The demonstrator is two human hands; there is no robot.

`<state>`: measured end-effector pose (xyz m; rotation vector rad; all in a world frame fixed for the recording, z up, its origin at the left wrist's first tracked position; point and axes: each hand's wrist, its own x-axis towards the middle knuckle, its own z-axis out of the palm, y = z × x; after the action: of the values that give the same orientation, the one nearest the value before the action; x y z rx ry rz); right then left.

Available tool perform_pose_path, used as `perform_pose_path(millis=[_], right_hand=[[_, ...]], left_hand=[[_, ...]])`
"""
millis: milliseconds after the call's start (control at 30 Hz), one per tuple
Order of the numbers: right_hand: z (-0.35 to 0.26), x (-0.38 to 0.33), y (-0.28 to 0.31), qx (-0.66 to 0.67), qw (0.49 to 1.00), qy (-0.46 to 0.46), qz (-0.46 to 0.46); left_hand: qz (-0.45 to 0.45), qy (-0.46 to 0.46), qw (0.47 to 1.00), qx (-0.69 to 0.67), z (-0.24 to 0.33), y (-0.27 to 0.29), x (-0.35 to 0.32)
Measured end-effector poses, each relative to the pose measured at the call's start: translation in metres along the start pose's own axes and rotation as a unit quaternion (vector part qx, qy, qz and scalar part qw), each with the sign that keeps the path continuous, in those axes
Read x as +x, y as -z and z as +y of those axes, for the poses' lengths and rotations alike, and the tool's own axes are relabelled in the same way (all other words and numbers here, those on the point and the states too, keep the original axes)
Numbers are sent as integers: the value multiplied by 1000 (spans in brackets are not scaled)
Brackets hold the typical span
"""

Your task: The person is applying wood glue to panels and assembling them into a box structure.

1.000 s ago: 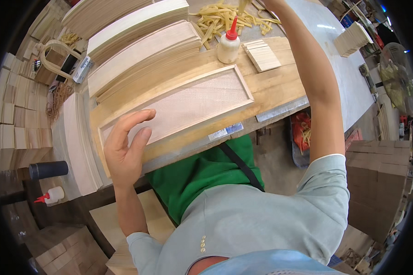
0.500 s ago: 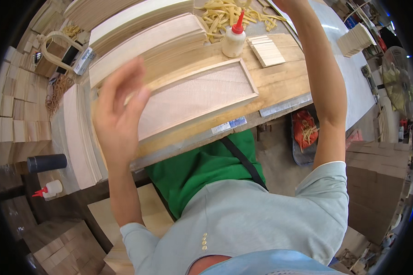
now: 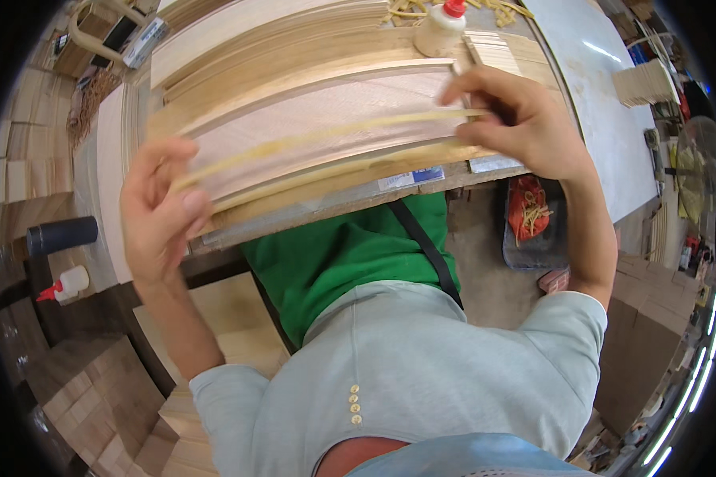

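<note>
workshop tabletop [image 3: 605, 119] strewn with wooden boards, a framed wooden panel [image 3: 326, 119] lying across its near edge. left hand [image 3: 159, 219] at 9 o'clock and right hand [image 3: 517, 119] at 2 o'clock each pinch one end of a thin pale wooden strip [image 3: 326, 131], held stretched just above the panel. glue bottle [image 3: 440, 30] with red cap stands at 12 o'clock beyond the panel; a second glue bottle [image 3: 65, 284] and a dark cylinder [image 3: 62, 234] lie at 9 o'clock, below the tabletop.

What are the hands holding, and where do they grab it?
A long thin wooden strip, held by its two ends: the left hand pinches the left end, the right hand the right end, above the framed panel.
</note>
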<state>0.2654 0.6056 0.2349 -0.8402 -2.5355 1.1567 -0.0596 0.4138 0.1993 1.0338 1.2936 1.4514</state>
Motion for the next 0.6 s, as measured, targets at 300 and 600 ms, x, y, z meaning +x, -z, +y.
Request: perform_pose_path(millis=[300,600], right_hand=[[86,-16,-8,110,971,-184,104],[90,6,-9,140,963,-223,61]], left_hand=[[115,110,971,180,-11,70,-40],[77,130,964,219,-22,89,-9]])
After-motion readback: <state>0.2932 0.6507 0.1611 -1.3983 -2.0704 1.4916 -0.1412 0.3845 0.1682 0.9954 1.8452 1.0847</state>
